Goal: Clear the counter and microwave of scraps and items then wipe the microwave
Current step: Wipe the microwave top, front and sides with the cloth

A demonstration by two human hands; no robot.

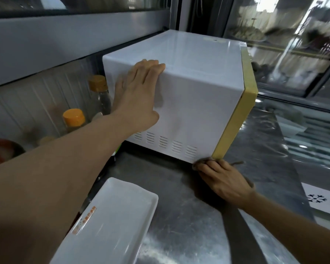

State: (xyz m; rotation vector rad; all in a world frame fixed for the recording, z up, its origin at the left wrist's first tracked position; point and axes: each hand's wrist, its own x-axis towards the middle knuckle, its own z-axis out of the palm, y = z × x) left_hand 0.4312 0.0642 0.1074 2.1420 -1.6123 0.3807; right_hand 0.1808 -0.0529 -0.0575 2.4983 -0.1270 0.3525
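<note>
Now we're wiping the microwave's (189, 96) lower front corner on the steel counter (189, 225).
Head view: our left hand (139, 100) lies flat, fingers straight, bracing the side; our right hand (224, 180) grips a rag (204, 161) at the corner. Best we keep bracing and drag along the base. Tray (110, 223) sits near; bottles (99, 96) crowd behind.

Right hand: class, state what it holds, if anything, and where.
The right hand presses a brownish cloth under its fingers at the microwave's lower front corner; only the cloth's edges show.
</note>
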